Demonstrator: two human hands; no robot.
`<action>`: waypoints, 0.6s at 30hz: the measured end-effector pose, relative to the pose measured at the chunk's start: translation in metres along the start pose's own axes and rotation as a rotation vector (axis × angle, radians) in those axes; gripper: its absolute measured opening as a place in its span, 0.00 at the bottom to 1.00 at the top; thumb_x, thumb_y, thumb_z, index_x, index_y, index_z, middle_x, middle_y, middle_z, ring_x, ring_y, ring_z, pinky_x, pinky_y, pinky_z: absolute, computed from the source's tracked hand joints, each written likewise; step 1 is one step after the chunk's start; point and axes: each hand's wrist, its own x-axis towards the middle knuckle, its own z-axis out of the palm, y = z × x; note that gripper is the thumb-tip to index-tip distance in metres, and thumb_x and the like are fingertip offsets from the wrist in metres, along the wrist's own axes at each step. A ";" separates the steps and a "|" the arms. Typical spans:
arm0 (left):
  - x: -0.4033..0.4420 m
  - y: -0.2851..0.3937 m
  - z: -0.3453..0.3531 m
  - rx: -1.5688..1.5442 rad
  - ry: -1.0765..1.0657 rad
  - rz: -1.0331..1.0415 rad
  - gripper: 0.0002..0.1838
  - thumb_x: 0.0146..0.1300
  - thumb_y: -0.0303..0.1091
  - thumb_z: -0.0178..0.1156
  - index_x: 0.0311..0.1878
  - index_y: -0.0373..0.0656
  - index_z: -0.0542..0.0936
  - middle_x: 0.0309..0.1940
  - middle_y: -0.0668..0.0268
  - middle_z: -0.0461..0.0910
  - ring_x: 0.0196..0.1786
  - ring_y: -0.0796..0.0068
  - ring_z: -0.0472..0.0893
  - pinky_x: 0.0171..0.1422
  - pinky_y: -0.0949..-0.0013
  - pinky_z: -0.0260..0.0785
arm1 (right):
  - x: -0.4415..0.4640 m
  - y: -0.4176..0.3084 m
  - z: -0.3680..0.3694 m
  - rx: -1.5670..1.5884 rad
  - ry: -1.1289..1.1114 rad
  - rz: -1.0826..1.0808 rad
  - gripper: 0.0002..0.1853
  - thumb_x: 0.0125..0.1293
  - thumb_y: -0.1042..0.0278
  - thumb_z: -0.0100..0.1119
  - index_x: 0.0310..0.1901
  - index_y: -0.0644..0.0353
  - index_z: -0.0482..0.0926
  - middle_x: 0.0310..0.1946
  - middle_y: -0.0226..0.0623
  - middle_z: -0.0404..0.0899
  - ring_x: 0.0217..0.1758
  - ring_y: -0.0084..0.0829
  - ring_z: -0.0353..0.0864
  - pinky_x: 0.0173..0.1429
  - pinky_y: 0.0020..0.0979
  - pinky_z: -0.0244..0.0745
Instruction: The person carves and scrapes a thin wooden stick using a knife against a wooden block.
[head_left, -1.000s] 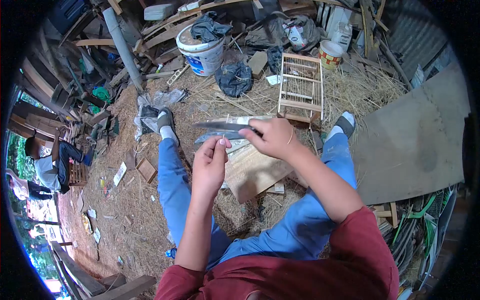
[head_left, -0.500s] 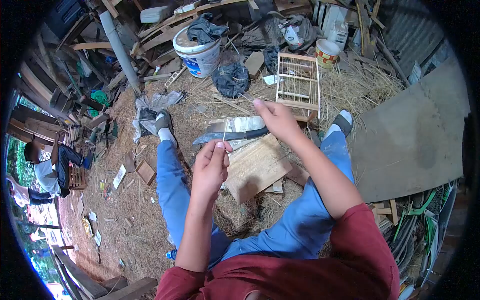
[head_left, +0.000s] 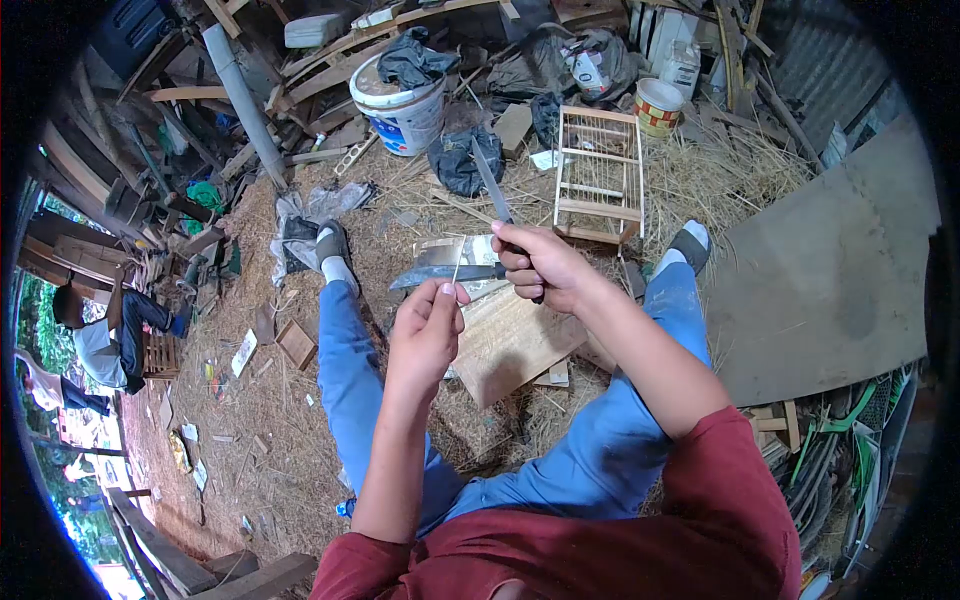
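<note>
My right hand (head_left: 545, 268) is closed round the dark handle of a knife (head_left: 488, 178), whose narrow blade points up and away from me. Pinched between the thumb and fingers of my left hand (head_left: 428, 325) is a thin, pale wooden stick (head_left: 458, 264), standing nearly upright. The blade is apart from the stick. Below and beyond my hands, a machete (head_left: 430, 275) with a broad dark blade rests by a flat wooden board (head_left: 510, 350) between my legs; my right hand partly covers the machete's handle end.
A small cage-like frame of wooden bars (head_left: 600, 208) stands ahead on the straw. Beyond are a white bucket (head_left: 400, 115), a black plastic bag (head_left: 465, 165) and a patterned tub (head_left: 658, 108). A large flat sheet (head_left: 820, 270) lies at right. A person (head_left: 100, 335) sits at far left.
My right hand has turned and dropped slightly, so the knife's blade and handle now show clearly, pointing away. My left hand holds the thin stick in nearly the same spot.
</note>
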 end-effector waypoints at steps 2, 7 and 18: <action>0.002 -0.004 0.000 0.063 -0.011 0.019 0.13 0.82 0.42 0.50 0.45 0.43 0.76 0.20 0.80 0.63 0.16 0.90 0.56 0.18 0.78 0.46 | -0.003 -0.001 0.004 -0.061 0.006 -0.033 0.14 0.75 0.52 0.61 0.39 0.53 0.74 0.18 0.14 0.60 0.13 0.10 0.54 0.16 0.20 0.47; 0.007 -0.010 0.004 0.091 -0.024 -0.002 0.12 0.81 0.41 0.51 0.45 0.44 0.76 0.19 0.80 0.64 0.16 0.91 0.57 0.18 0.78 0.46 | -0.005 0.000 0.009 -0.173 0.017 -0.109 0.12 0.73 0.54 0.65 0.42 0.53 0.76 0.18 0.13 0.61 0.14 0.09 0.55 0.16 0.20 0.47; 0.016 -0.028 0.002 0.220 -0.087 0.047 0.12 0.80 0.40 0.52 0.44 0.43 0.79 0.21 0.78 0.67 0.20 0.90 0.60 0.22 0.78 0.48 | -0.002 0.003 -0.001 -0.204 0.145 -0.237 0.10 0.68 0.63 0.69 0.43 0.54 0.77 0.16 0.15 0.63 0.13 0.11 0.55 0.18 0.22 0.47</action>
